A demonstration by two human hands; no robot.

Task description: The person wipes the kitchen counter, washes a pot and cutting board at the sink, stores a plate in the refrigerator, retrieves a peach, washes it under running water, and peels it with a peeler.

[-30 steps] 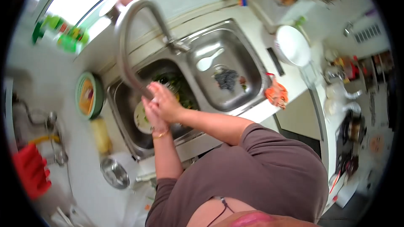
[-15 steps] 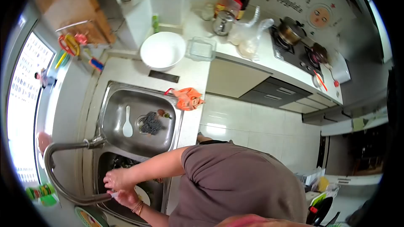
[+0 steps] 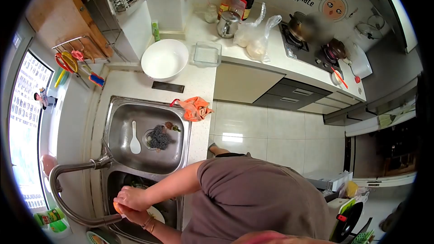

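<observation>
Over the lower sink basin (image 3: 178, 217), my two hands are closed together beside the faucet's spout. My right hand (image 3: 134, 198) lies on top with its fingers curled. Just below it is my left hand (image 3: 132, 214), with a bracelet at the wrist. A small orange-coloured thing (image 3: 117, 208) shows at the fingertips between them; its kind is mostly hidden. The faucet (image 3: 77, 219) arches over, its end touching or very near my left hand. Beneath my hands lie a pale plate (image 3: 157, 214), partly covered, and dark items I cannot make out.
The upper basin (image 3: 124, 160) holds a white rice paddle (image 3: 134, 140) and a dark mesh scrubber (image 3: 159, 138) with food scraps. An orange cloth (image 3: 196, 108) lies at the counter edge. Beyond are a white bowl (image 3: 165, 58), a glass dish (image 3: 208, 54) and a stove (image 3: 307, 47).
My right hand's fingers were spread and have curled down over my left hand. The orange thing now shows between them. The whole view has shifted slightly.
</observation>
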